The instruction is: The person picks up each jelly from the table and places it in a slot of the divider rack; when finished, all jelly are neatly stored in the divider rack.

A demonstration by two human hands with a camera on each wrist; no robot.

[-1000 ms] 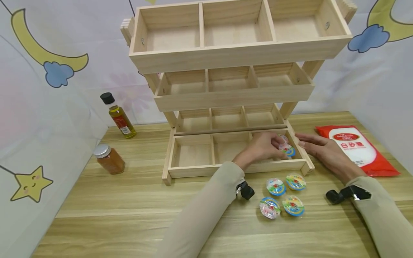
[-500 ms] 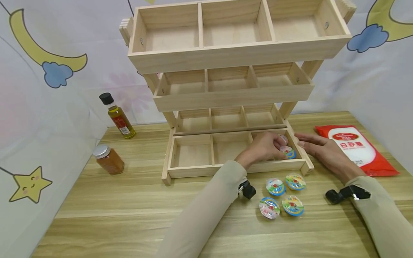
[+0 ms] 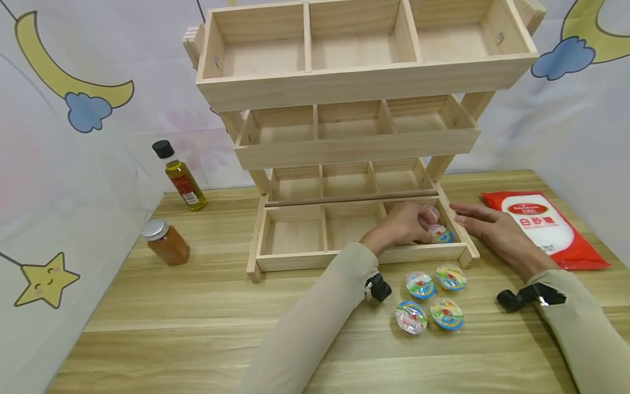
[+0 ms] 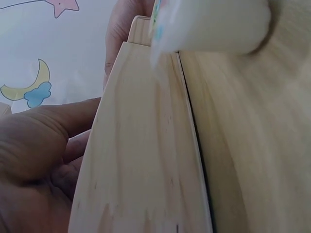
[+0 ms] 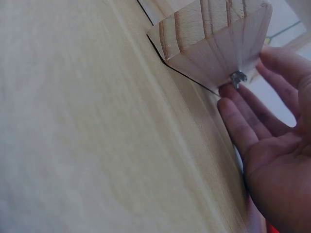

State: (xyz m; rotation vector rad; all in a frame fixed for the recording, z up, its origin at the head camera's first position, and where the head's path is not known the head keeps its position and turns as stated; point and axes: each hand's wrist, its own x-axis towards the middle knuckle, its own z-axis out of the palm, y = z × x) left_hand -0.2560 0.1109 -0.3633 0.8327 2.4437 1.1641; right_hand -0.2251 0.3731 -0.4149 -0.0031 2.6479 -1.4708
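My left hand [image 3: 401, 224] reaches into the right compartment of the bottom wooden tray [image 3: 290, 264]. Its curled fingers and thumb are at a small jelly cup [image 3: 441, 234] with a colourful lid, gripping its left side. Just behind lies another jelly cup [image 3: 433, 212], partly hidden by the fingers. The front board [image 4: 141, 136] fills the middle of the left wrist view, my palm beside it. My right hand [image 3: 497, 232] rests its extended fingers against the rack's right side. In the right wrist view those fingers [image 5: 238, 124] touch the wood near a metal bolt [image 5: 238, 78].
Several jelly cups [image 3: 421, 285] lie on the table before the rack. A red and white sugar bag [image 3: 546, 227] is at right. An oil bottle [image 3: 184, 180] and a brown jar [image 3: 167, 244] stand at left. Upper tiers [image 3: 364, 90] overhang the bottom tray.
The jelly cup at my left hand has shifted slightly right and down, lying flatter in the compartment. My left thumb has drawn back a little left. The right hand stays put.
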